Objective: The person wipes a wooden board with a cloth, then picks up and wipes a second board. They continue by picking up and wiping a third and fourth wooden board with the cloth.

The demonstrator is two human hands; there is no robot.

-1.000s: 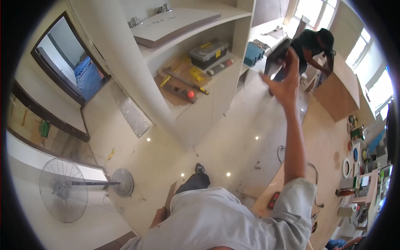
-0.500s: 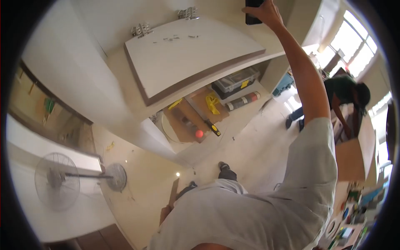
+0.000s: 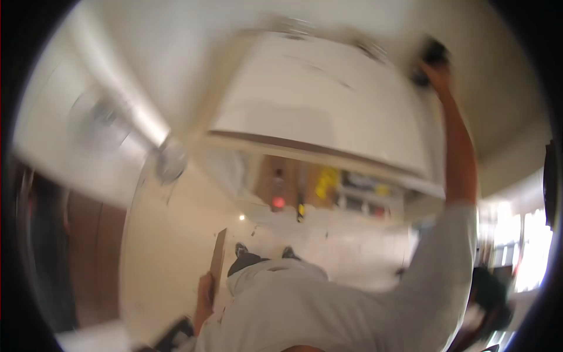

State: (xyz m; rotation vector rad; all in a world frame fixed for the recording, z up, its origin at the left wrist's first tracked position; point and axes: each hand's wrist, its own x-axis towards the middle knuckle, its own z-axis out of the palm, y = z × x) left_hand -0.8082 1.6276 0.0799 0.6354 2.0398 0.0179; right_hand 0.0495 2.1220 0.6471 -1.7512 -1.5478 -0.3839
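My right hand (image 3: 437,75) is raised at the upper right with its fingers wrapped round a dark object (image 3: 435,51), blurred by motion. It is beside the right end of a white panel (image 3: 328,100) that lies on a cabinet. Low on the left, my left hand (image 3: 205,288) grips a long flat brown board (image 3: 219,255) that points up and away from my body. Small thin pieces (image 3: 316,69) lie on the panel, too smeared to make out.
Below the panel, an open compartment holds a yellow item (image 3: 325,182), a red ball (image 3: 277,202), a black-and-yellow handle (image 3: 301,211) and a toolbox (image 3: 360,182). A fan (image 3: 170,161) stands left. Another person (image 3: 491,293) is at the lower right.
The view has swung round and blurred. The dark object in my right hand now appears lower and further right, by the panel's end. The board stays in my left hand.
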